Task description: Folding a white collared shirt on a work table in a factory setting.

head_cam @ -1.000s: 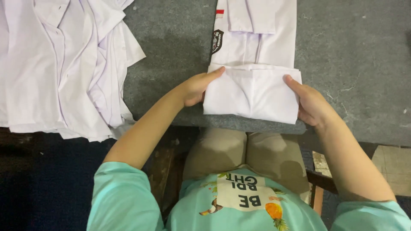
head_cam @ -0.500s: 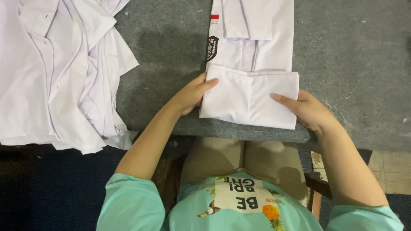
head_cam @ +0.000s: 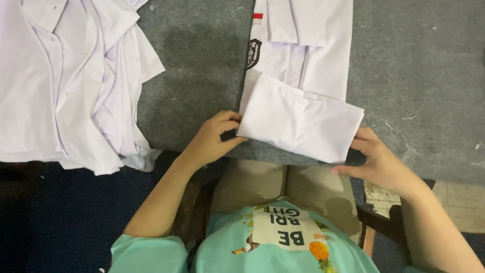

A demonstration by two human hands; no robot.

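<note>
Both hands (head_cam: 212, 141) gripping crosswise-folded shirt (head_cam: 300, 119)

Both bare forearms reach up from the lower corners of the frame toward its middle. The left hand (head_cam: 211, 140) sits left of centre, wrist bent slightly, fingers curled and thumb pressed toward them in a pinch at the fingertips. The right hand (head_cam: 380, 163) lies right of centre, a little lower, palm turned inward, fingers bent and closed in a grip, thumb pointing left along the lower side.
</note>
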